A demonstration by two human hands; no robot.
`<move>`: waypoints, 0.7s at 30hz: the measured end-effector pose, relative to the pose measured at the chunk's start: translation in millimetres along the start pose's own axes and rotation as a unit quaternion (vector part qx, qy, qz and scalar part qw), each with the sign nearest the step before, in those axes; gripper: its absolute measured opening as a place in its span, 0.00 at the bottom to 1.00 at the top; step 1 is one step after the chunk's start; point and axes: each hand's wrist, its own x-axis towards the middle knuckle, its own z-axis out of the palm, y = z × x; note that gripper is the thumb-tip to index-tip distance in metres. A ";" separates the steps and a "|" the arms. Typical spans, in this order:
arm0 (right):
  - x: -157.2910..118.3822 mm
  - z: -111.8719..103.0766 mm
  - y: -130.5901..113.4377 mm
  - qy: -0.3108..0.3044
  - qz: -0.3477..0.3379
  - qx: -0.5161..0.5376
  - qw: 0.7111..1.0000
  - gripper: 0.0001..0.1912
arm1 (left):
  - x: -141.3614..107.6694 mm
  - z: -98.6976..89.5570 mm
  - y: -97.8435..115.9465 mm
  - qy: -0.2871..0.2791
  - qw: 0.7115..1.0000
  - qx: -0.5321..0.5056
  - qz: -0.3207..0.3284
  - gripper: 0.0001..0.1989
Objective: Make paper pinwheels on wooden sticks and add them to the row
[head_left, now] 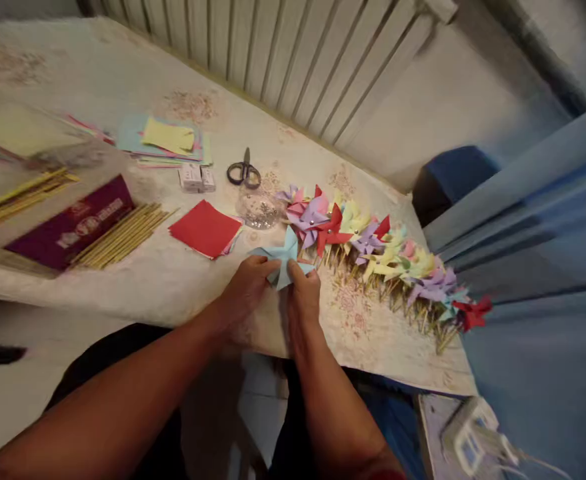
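Observation:
A light blue paper pinwheel (286,255) is between my two hands, just above the near part of the table. My left hand (249,283) grips its left side, thumb on top. On the right, my right hand (305,287) pinches the pinwheel near its middle and lower right blade. Whether a pin or stick is fixed to it, I cannot tell. Close by on the left lies a stack of red paper squares (205,229). A clear bag of small pins (263,210) rests beyond my hands. Finished-looking colourful pinwheels on sticks (363,240) lie in a row to the right.
Black-handled scissors (244,172) and small white boxes (197,179) lie behind the red squares. Farther left are coloured paper sheets (165,140), a purple box (73,227) and bundled wooden sticks (123,235). A slatted panel (273,60) borders the flowered tablecloth (193,293); a blue curtain (533,300) hangs right.

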 end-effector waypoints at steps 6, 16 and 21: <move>-2.5 -7.6 -14.2 0.090 -0.140 -0.067 0.984 0.16 | 4.9 -2.0 18.6 0.042 0.999 -0.033 -0.006 0.05; -17.8 -4.3 -9.7 -0.089 -0.243 -0.230 0.938 0.10 | 6.9 -3.8 29.7 0.057 0.996 -0.060 0.029 0.07; -19.6 2.1 -13.0 -0.093 -0.201 -0.215 0.951 0.07 | 4.1 -2.8 27.4 0.063 0.997 -0.047 0.010 0.10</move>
